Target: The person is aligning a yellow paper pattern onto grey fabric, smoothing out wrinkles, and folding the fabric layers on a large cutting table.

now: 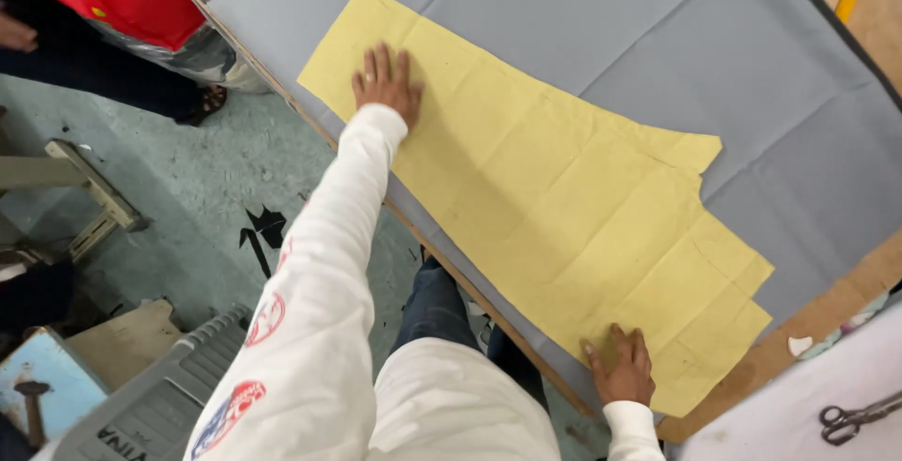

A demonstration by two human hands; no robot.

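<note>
Yellow paper pattern pinned flat under two open palms

Yellow paper pattern lies spread on grey cloth that covers the bench; its long edge runs close to the near side of the bench. The left hand presses down near one end, fingers released and splayed flat; the right hand does likewise near the stepped end, grasping nothing. Fold creases cross the sheet, so it looks thin, light and only a little stiff; likely to slide on the cloth and to tear or kink if pinched at the notched corner. Flat palms well inside the edges seem the safest hold; lifting would want both ends supported. Scissors lie well apart on a white surface at the right.
</note>
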